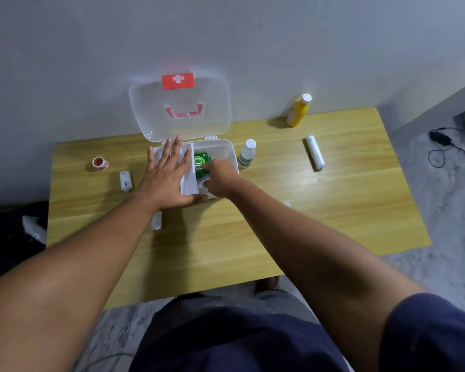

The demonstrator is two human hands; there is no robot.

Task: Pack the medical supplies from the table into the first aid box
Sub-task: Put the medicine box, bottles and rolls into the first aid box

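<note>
The white first aid box [230,151] stands open at the back of the table, its clear lid [180,108] raised against the wall. A green packet [200,163] lies inside it. My right hand [219,178] is curled over the packet inside the box; whether it grips the packet I cannot tell. My left hand [167,175] lies flat with fingers spread on a white pad [189,181] over the box's left half. On the table are a small white bottle [247,154], a yellow bottle [297,111], a long white roll [315,151], a short bandage roll [125,180] and a red tape roll [100,162].
A small white item [156,220] lies on the table [333,210] under my left forearm. The wall runs right behind the box. Cables [446,146] lie on the floor at the right. A dark object [11,232] sits left of the table.
</note>
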